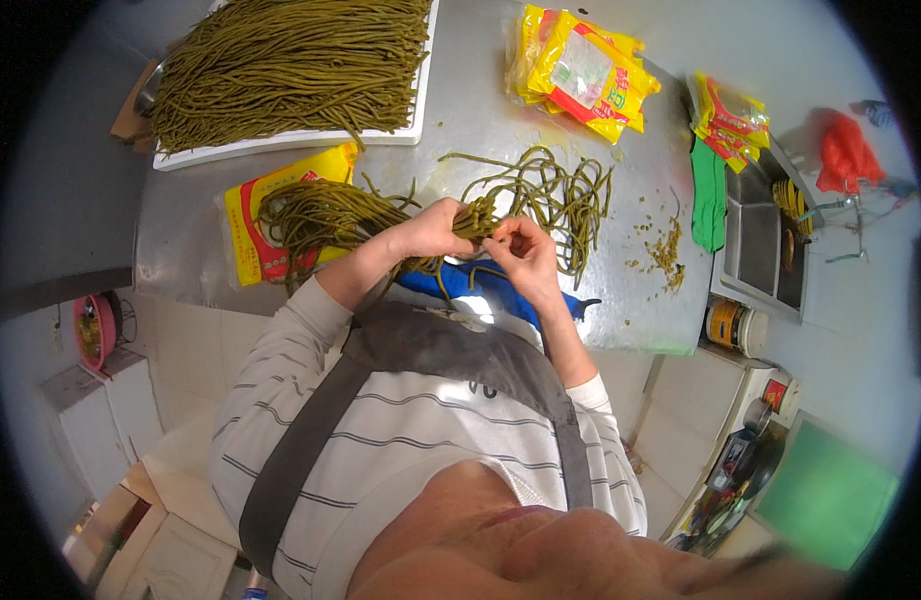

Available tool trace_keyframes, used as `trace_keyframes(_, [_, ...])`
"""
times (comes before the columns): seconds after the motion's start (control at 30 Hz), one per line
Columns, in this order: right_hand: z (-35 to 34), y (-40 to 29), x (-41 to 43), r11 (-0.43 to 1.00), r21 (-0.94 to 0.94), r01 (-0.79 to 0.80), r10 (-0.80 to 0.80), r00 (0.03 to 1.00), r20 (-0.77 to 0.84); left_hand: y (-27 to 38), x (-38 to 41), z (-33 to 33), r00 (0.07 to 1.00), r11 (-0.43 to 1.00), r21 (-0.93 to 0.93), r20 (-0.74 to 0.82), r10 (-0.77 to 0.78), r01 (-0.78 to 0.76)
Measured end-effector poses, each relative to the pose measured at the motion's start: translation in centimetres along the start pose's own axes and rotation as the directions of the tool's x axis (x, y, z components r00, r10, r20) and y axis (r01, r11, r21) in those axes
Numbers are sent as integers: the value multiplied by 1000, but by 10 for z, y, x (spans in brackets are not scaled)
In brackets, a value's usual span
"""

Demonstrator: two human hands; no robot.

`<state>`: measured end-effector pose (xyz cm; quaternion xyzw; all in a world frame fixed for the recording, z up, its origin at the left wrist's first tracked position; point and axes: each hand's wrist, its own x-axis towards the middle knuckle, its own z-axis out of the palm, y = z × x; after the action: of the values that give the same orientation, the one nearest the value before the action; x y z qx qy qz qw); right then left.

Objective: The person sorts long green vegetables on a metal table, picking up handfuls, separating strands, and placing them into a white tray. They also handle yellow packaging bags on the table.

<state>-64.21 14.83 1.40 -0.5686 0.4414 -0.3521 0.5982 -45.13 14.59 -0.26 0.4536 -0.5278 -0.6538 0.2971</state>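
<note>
My left hand (433,229) is closed around a bunch of long olive-green beans (333,210). The cut ends stick out past its thumb, and the rest trails left over a yellow and red plastic bag (244,240). With thumb and forefinger together, my right hand (533,259) pinches at the bunch's ends; what lies between those fingertips is too small to make out. A loose tangle of long beans (580,196) lies on the steel table (468,90) just beyond that hand. Under both wrists is a blue item (505,291), partly covered, with a few beans across it.
A white foam tray (295,150) heaped with long beans (295,67) stands at the far left. Yellow packets (618,90) are stacked at the back. Bean scraps (664,259) lie to the right, before a green cloth (708,199) and a steel sink (757,225).
</note>
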Motion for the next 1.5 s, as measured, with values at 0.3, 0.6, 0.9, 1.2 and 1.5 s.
trace_keyframes(0.3, [10,-8,-9,752,-614,241,-353,933,-66,-13,6,7,985,954,276,-85,148,-120])
trace_keyframes(0.6, [-12,26,-12,991,-68,-118,97,960,-264,-24,9,25,947,810,550,-96,306,-206])
trace_keyframes(0.9, [-161,59,-10,463,-882,86,-563,797,-218,21,-42,-27,886,963,96,-376,269,-252])
trace_keyframes(1.2, [-46,50,-28,651,-688,321,-200,947,252,90,-181,-112,113,726,265,-897,426,-635])
trace_keyframes(1.5, [-28,51,-16,683,-636,360,-169,924,342,57,-161,-100,331,763,610,-689,644,-215])
